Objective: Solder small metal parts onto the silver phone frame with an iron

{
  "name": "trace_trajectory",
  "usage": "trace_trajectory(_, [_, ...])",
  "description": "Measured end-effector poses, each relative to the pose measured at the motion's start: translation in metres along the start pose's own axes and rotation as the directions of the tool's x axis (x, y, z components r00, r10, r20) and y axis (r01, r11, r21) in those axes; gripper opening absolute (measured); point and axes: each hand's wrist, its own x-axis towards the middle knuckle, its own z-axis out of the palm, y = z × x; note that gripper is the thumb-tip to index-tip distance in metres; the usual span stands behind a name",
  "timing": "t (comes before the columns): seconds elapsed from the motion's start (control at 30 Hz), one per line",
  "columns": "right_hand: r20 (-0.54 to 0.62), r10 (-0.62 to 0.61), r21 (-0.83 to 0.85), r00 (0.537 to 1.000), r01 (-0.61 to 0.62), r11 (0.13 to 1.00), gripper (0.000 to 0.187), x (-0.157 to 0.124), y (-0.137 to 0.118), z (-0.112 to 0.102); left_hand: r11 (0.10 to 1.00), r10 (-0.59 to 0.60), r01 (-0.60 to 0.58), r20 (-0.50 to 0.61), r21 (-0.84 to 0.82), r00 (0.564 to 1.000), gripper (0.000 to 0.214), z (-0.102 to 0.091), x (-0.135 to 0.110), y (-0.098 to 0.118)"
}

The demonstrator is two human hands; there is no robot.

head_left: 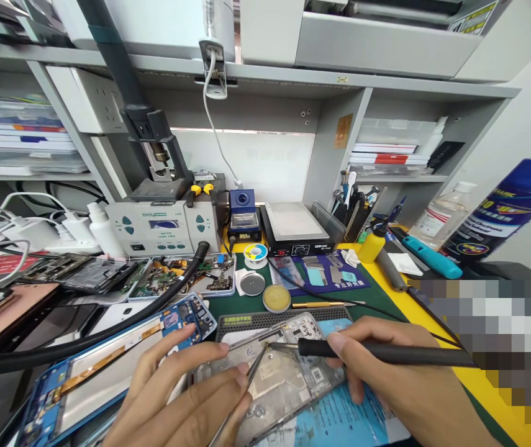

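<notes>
In the head view, my left hand (186,391) is closed on slim metal tweezers (256,365), its fingers over the left part of a silver phone frame (288,385). The handle of a black soldering iron (386,354) is gripped in my right hand (386,385). Its metal tip meets the tweezer points at a small spot near the frame's upper middle; whether they touch is too small to tell. The frame lies tilted on a grey anti-slip mat (241,324) and a blue-and-white sheet (335,416).
Left of the frame lies an opened blue phone (120,366), with a black hose (153,307) crossing over it. Behind stand a flux tin (276,298), a solder spool (255,255), a tray of circuit boards (190,273), a hot-air station (163,226) and a heating plate (295,223). A yellow bottle (372,243) stands right.
</notes>
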Motion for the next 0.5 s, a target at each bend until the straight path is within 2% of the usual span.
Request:
trace_trajectory(0.23, [-0.008,-0.002,0.022,1.000,0.002,1.000,0.037,0.0004,-0.0002,0.0011,1.000,-0.013,0.012,-0.023,-0.016,1.000,0.028,0.0021,-0.0005,0.0035])
trace_trajectory(0.5, [0.041,-0.038,-0.020,0.998,0.039,0.999,0.039,0.0005,-0.0009,-0.0035,1.000,-0.001,0.002,-0.026,0.023,1.000,0.029,0.0011,-0.0023,0.0014])
